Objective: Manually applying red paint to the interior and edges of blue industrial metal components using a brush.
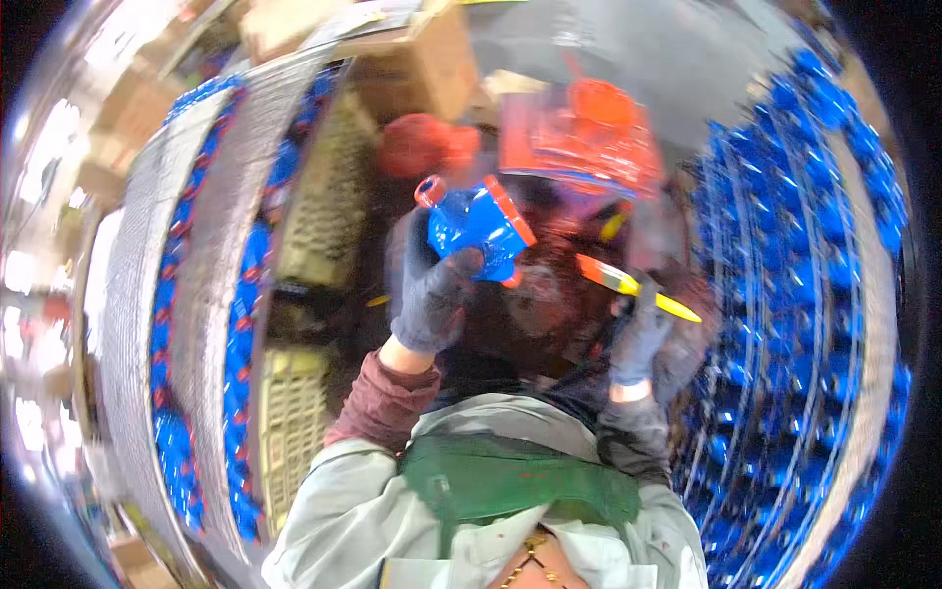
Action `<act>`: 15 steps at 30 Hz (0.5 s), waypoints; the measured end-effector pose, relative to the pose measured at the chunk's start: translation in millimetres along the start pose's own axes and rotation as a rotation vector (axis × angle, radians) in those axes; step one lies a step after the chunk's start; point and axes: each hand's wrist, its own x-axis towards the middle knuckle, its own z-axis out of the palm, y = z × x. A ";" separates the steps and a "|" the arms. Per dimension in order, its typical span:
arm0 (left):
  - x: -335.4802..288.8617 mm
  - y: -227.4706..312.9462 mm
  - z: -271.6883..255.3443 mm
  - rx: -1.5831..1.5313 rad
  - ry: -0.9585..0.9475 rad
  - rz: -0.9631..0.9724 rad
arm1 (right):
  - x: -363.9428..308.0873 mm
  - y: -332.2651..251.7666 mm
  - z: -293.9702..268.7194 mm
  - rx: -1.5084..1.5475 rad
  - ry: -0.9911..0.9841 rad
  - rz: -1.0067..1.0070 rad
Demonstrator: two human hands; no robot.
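My left hand [430,299], in a dark grey glove, grips a glossy blue flanged fitting [466,224] and holds it up, tilted. Its rims and end openings are orange-red. To the right, my gloved right hand [638,339] is closed around a paintbrush [672,307] with a yellow handle. The brush's orange-red tip points left toward the fitting, with a gap between them. Just beyond the hands, a red-stained, box-like holder [535,147] carries a round red container [603,106]; both are smeared by motion.
Long racks on the left [221,285] carry rows of blue parts with red rims. Many more blue parts fill a tiered rack [785,294] on the right. Beige plastic crates [294,402] stand beside the left rack. A cardboard box [417,64] and a blurred red object [417,145] lie beyond my left hand.
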 end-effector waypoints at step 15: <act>-175.3 268.1 -220.3 1.605 1.056 -0.006 | 14.2 21.9 -29.7 -0.010 -0.150 0.120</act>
